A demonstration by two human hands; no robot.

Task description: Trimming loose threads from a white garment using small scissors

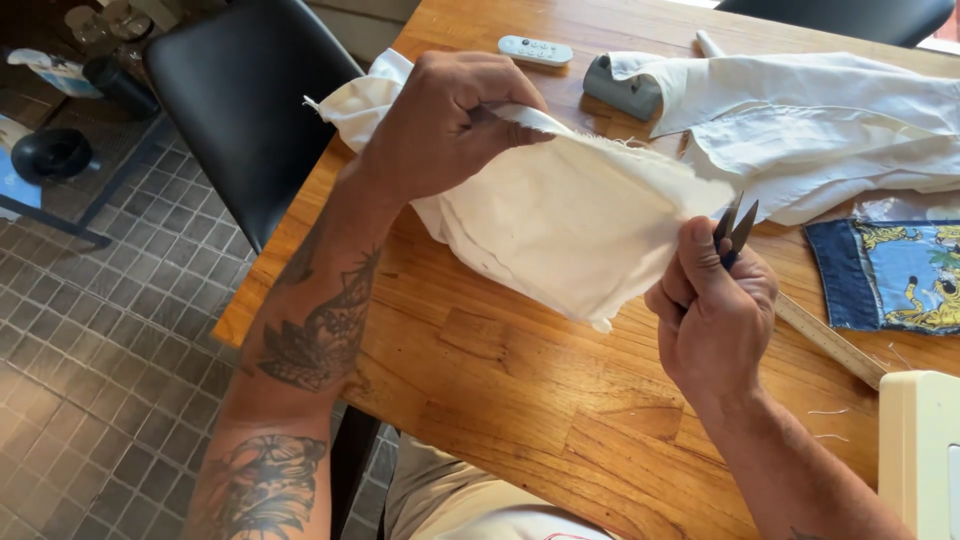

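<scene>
Black padded chair point(240, 90) at far left, over grey tiled floor point(90, 330). Left hand point(450, 120) fisted tight on the frayed top edge of soft cream cloth point(560, 225), held above the plank table point(520, 390). Right hand point(712, 310) closed around small steel snips point(735, 228), blades slightly parted at the cloth's right corner. Behind: grey remote point(535, 50), crumpled white shirt point(800, 130). Right: blue printed denim point(890, 275), wooden ruler point(830, 342), cream machine corner point(920, 450).
</scene>
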